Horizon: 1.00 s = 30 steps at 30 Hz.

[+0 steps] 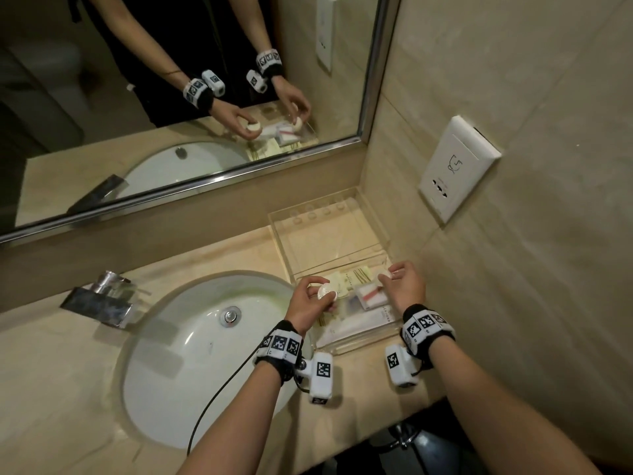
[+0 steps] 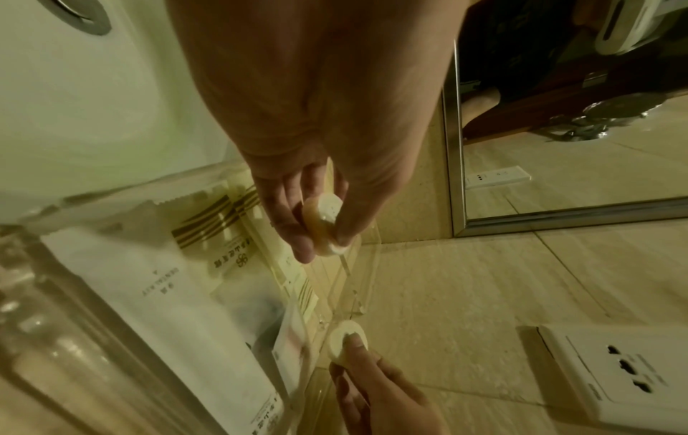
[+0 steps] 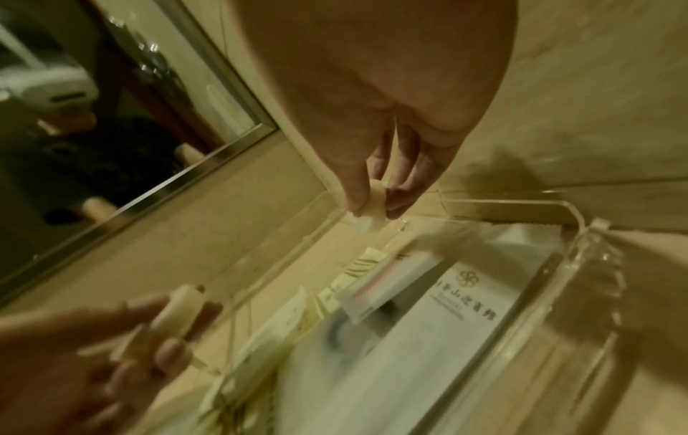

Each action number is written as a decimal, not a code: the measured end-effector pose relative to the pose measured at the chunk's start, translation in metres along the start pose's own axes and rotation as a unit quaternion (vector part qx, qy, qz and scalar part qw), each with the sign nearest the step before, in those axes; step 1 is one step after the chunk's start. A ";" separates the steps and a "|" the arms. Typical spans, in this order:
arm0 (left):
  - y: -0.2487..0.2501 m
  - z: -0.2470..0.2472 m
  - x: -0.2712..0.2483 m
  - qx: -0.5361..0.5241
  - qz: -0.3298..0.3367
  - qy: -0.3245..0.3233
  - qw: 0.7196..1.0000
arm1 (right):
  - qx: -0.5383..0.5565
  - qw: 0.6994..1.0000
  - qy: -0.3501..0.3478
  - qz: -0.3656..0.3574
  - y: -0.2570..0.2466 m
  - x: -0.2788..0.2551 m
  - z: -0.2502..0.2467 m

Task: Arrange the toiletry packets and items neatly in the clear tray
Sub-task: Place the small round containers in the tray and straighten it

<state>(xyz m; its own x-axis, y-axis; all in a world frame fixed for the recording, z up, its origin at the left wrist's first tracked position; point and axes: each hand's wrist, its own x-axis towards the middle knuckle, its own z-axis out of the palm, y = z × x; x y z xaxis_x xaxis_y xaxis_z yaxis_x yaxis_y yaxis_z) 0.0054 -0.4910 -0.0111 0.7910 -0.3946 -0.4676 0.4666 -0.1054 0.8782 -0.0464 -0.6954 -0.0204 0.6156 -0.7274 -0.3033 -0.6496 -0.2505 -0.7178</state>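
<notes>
A clear tray [image 1: 342, 199] stands on the counter against the right wall. Its far compartment is bare; the near one holds a long white packet [image 1: 363, 325], a red-striped packet [image 1: 371, 296] and pale yellow packets [image 1: 358, 273]. My left hand [image 1: 323, 297] pinches a round white disc [image 1: 325, 290] over the near compartment's left edge; the left wrist view shows that disc [image 2: 327, 210] between thumb and fingers. My right hand [image 1: 390, 274] pinches a second white disc [image 1: 384, 278] above the compartment's right side, seen edge-on as the disc [image 3: 374, 223] in the right wrist view.
A white sink basin [image 1: 191, 354] and a chrome faucet [image 1: 102, 299] lie left of the tray. A mirror [image 1: 171, 97] runs along the back wall. A white wall socket [image 1: 459, 169] sits on the right wall. A black cable [image 1: 219, 395] trails from my left wrist.
</notes>
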 end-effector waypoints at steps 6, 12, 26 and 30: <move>0.001 0.005 0.004 0.022 0.007 0.009 1.000 | -0.085 0.994 -0.010 -0.068 0.006 0.028 0.017; -0.004 0.003 0.003 0.040 0.013 0.021 0.999 | -0.118 0.990 -0.012 -0.077 0.006 0.035 0.030; -0.007 0.014 0.012 0.018 0.012 0.012 1.000 | -0.191 0.972 -0.020 -0.134 0.020 0.037 0.020; -0.007 0.015 0.015 0.026 0.011 0.016 0.999 | -0.213 0.966 -0.026 -0.142 0.020 0.038 0.022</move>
<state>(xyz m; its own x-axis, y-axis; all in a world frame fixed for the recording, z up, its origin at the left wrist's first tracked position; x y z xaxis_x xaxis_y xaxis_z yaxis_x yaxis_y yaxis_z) 0.0079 -0.5094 -0.0231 0.8131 -0.3679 -0.4510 0.4290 -0.1449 0.8916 -0.0262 -0.7136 -0.0598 0.8107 -0.5601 -0.1708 -0.5687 -0.6838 -0.4571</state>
